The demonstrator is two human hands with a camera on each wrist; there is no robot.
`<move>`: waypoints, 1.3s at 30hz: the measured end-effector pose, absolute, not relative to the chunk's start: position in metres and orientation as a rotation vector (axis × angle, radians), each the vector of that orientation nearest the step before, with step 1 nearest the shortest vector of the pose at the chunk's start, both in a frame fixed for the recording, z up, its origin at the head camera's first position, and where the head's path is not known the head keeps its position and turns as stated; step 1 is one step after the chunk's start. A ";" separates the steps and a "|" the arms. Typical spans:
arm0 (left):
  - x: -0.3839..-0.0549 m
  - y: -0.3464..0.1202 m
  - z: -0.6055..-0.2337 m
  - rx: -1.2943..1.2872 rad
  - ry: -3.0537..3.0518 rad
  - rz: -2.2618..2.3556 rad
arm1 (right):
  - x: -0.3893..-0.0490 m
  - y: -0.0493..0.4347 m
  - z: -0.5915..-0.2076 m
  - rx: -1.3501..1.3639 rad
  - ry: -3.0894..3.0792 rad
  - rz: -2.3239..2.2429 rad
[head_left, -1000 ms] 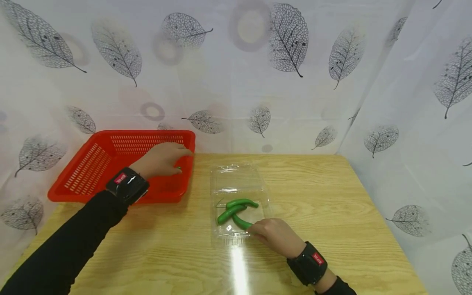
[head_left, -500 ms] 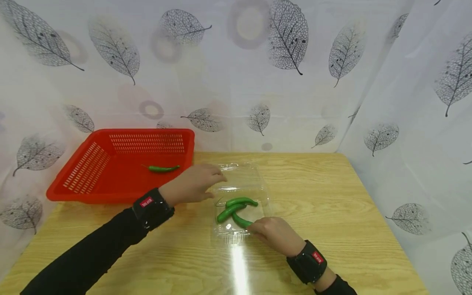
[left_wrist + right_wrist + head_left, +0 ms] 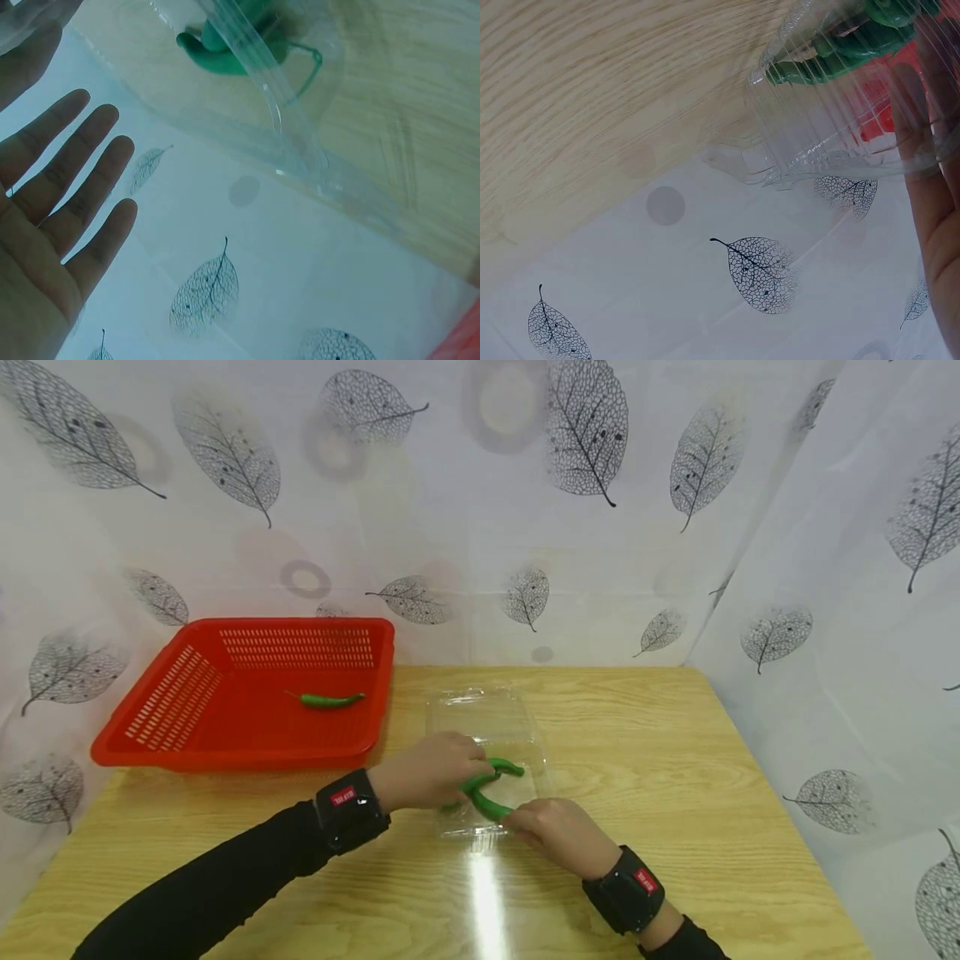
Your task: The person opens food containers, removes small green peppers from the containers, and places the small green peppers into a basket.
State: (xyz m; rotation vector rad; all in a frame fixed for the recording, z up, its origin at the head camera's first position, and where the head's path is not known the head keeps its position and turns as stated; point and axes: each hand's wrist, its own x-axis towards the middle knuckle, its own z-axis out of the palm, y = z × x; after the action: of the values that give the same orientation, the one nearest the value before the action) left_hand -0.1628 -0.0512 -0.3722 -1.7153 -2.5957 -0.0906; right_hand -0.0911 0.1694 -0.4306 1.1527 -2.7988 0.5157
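A clear plastic clamshell box (image 3: 483,714) lies with its lid spread back on the table. Inside are green chili peppers (image 3: 491,808), partly covered by my left hand (image 3: 435,768), which reaches over the box from the left. In the left wrist view its fingers (image 3: 86,202) are extended and hold nothing, with the peppers beyond a clear plastic edge. My right hand (image 3: 561,835) grips the box at its near right corner; in the right wrist view its fingers lie along the ribbed wall. One green chili pepper (image 3: 330,701) lies in the red basket (image 3: 240,758).
The slotted red basket stands left of the box, near the back of the wood-grain table (image 3: 637,743). A white leaf-print curtain (image 3: 465,510) hangs right behind the table and along its right side.
My left hand has moved from over the red basket rightward to the peppers in the box, uncovering the pepper in the basket. My right hand has stayed at the box's corner.
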 end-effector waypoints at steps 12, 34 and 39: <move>-0.162 -0.034 -0.403 -1.786 -2.544 0.030 | -0.091 0.171 -0.431 1.163 -2.784 0.529; -0.170 -0.014 -0.427 -1.891 -2.652 0.090 | -0.094 0.197 -0.423 1.158 -2.662 0.463; -0.170 -0.010 -0.424 -1.924 -2.642 0.074 | -0.092 0.198 -0.422 1.160 -2.681 0.489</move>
State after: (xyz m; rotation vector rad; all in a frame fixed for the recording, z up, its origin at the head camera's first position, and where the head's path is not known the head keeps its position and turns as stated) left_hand -0.1701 -0.0098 -0.4242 -1.9243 -2.6418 0.0744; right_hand -0.0925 0.1980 -0.4216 1.1597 -2.6811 0.4890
